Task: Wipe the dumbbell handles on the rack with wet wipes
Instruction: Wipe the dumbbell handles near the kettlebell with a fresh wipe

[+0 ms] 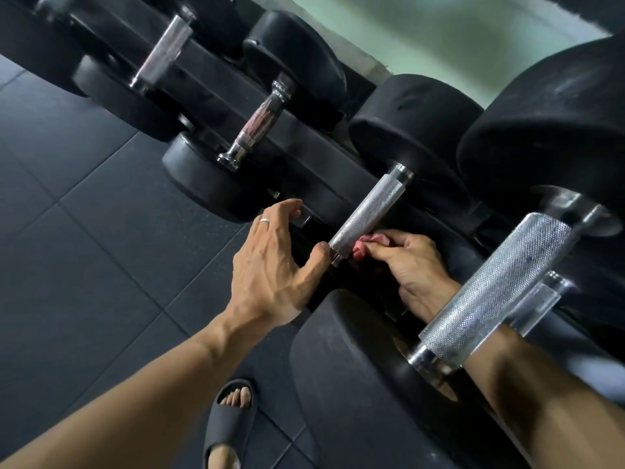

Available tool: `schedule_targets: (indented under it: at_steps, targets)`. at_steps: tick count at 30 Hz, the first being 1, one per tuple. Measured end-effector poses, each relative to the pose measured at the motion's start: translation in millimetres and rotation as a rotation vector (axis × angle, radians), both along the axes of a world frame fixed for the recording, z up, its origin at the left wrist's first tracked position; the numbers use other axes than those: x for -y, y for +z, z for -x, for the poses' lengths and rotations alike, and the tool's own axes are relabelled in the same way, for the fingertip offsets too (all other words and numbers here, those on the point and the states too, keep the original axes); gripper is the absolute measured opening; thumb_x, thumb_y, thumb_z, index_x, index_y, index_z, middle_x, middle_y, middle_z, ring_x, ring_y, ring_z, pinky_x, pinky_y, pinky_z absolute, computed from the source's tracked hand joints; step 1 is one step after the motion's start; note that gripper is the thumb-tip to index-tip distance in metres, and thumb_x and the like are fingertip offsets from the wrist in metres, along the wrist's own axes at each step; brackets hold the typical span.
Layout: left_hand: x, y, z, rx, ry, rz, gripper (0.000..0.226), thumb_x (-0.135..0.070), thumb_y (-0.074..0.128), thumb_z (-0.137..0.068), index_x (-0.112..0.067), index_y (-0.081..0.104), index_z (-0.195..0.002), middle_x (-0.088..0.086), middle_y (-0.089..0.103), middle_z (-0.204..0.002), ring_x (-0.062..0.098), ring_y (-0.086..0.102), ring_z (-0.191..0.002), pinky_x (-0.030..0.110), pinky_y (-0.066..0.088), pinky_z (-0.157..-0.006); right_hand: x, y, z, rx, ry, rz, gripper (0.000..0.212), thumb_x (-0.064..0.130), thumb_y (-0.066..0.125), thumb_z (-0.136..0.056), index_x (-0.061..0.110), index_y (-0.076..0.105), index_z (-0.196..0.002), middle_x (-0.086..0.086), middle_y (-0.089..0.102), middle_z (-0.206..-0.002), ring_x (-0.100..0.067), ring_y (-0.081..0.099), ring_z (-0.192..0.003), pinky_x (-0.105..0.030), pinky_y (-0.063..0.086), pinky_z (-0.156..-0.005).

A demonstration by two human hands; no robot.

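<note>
A row of black dumbbells with knurled steel handles lies on a dark rack (318, 154). My right hand (411, 262) reaches under the nearest big handle (497, 282) and pinches a crumpled pink wet wipe (367, 243) against the lower end of the middle handle (367, 213). My left hand (270, 262) has a ring on one finger. It rests with spread fingers on the rack edge, and its thumb touches the same handle's lower end. Further left lie a rusty handle (258, 126) and a grey handle (164, 52).
Dark rubber floor tiles (84, 231) spread to the left. My foot in a dark slide sandal (230, 418) stands at the bottom centre, close to the large dumbbell head (355, 367). A pale green wall (439, 32) rises behind the rack.
</note>
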State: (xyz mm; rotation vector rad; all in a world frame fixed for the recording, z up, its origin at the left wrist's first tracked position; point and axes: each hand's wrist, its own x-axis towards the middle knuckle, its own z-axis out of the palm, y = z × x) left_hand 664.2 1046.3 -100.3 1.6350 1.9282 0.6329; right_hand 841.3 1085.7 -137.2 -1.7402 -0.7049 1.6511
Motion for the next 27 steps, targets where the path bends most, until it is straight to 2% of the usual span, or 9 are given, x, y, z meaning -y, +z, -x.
schedule_targets:
  at_steps: [4, 7, 9, 11, 14, 18, 20, 23, 27]
  targets:
    - [0.6, -0.3, -0.2, 0.004, 0.004, -0.001, 0.071, -0.061, 0.039, -0.075, -0.023, 0.044, -0.134, -0.014, 0.055, -0.123, 0.004, 0.046, -0.115, 0.024, 0.032, -0.087, -1.5, -0.8, 1.9, -0.118, -0.062, 0.07, 0.025, -0.012, 0.07, -0.08, 0.008, 0.074, -0.065, -0.008, 0.072, -0.068, -0.016, 0.071, -0.067, -0.031, 0.059, -0.079]
    - [0.6, -0.6, -0.1, 0.007, 0.012, 0.0, 0.071, -0.061, 0.039, -0.074, -0.024, 0.044, -0.134, -0.013, 0.056, -0.124, 0.005, 0.047, -0.116, 0.026, 0.034, -0.088, 2.7, -2.8, 7.6, -0.2, -0.004, 0.22, 0.016, -0.011, 0.07, -0.08, 0.004, 0.072, -0.075, -0.009, 0.073, -0.071, -0.021, 0.071, -0.075, -0.036, 0.057, -0.088]
    - [0.8, -0.8, -0.5, 0.007, 0.017, -0.003, 0.07, -0.061, 0.04, -0.074, -0.024, 0.045, -0.134, -0.014, 0.056, -0.123, 0.005, 0.048, -0.116, 0.026, 0.034, -0.088, 4.1, -4.6, 10.3, -0.156, -0.003, 0.223, 0.015, -0.011, 0.074, -0.076, 0.003, 0.071, -0.08, -0.009, 0.072, -0.073, -0.025, 0.071, -0.079, -0.042, 0.057, -0.092]
    - [0.5, -1.1, -1.2, 0.008, 0.019, -0.003, 0.069, -0.06, 0.04, -0.075, -0.024, 0.045, -0.133, -0.014, 0.056, -0.122, 0.004, 0.048, -0.116, 0.027, 0.034, -0.088, -2.1, -6.0, 6.7, -0.111, -0.105, 0.125, 0.02, -0.015, 0.072, -0.075, 0.004, 0.066, -0.075, -0.008, 0.072, -0.069, -0.022, 0.071, -0.07, -0.037, 0.06, -0.08]
    - [1.3, -1.2, -1.5, 0.012, 0.021, -0.014, 0.067, -0.059, 0.041, -0.075, -0.024, 0.045, -0.132, -0.016, 0.056, -0.12, 0.003, 0.047, -0.112, 0.026, 0.034, -0.086, -18.7, -0.7, -5.6, -0.196, -0.288, -0.043, 0.024, -0.019, 0.062, -0.082, 0.004, 0.057, -0.076, -0.002, 0.07, -0.059, -0.012, 0.067, -0.052, -0.019, 0.055, -0.055]
    - [1.3, -0.6, -1.0, 0.022, 0.024, -0.015, 0.068, -0.059, 0.041, -0.074, -0.023, 0.046, -0.132, -0.016, 0.056, -0.119, 0.004, 0.048, -0.113, 0.026, 0.033, -0.087, 3.0, -7.9, 4.4, -0.148, -0.155, -0.017, 0.028, -0.013, 0.075, -0.072, 0.011, 0.067, -0.061, -0.008, 0.07, -0.068, -0.022, 0.069, -0.067, -0.035, 0.06, -0.073]
    - [1.3, -0.4, -0.7, 0.02, 0.023, -0.013, 0.068, -0.059, 0.04, -0.074, -0.023, 0.047, -0.131, -0.016, 0.056, -0.119, 0.004, 0.047, -0.113, 0.024, 0.032, -0.087, 2.9, -7.8, 7.5, -0.118, -0.132, -0.01, 0.03, -0.013, 0.074, -0.074, 0.012, 0.065, -0.061, -0.014, 0.07, -0.076, -0.025, 0.069, -0.07, -0.039, 0.059, -0.076]
    - [1.6, -1.1, -0.8, 0.02, 0.015, -0.015, 0.066, -0.058, 0.041, -0.075, -0.023, 0.047, -0.13, -0.015, 0.057, -0.121, 0.006, 0.049, -0.114, 0.024, 0.033, -0.088, -23.8, 2.2, -5.9, -0.304, -0.372, -0.064, 0.033, -0.017, 0.064, -0.081, 0.011, 0.057, -0.065, -0.009, 0.07, -0.073, -0.015, 0.068, -0.061, -0.025, 0.057, -0.064]
    - [0.7, -1.6, -0.2, 0.012, 0.014, -0.02, 0.064, -0.057, 0.041, -0.076, -0.022, 0.048, -0.129, -0.016, 0.056, -0.119, 0.006, 0.049, -0.115, 0.023, 0.032, -0.089, -13.1, 5.4, -0.7, -0.296, -0.315, -0.055, 0.031, -0.017, 0.064, -0.082, 0.008, 0.055, -0.067, -0.001, 0.071, -0.062, -0.01, 0.069, -0.056, -0.02, 0.058, -0.059]
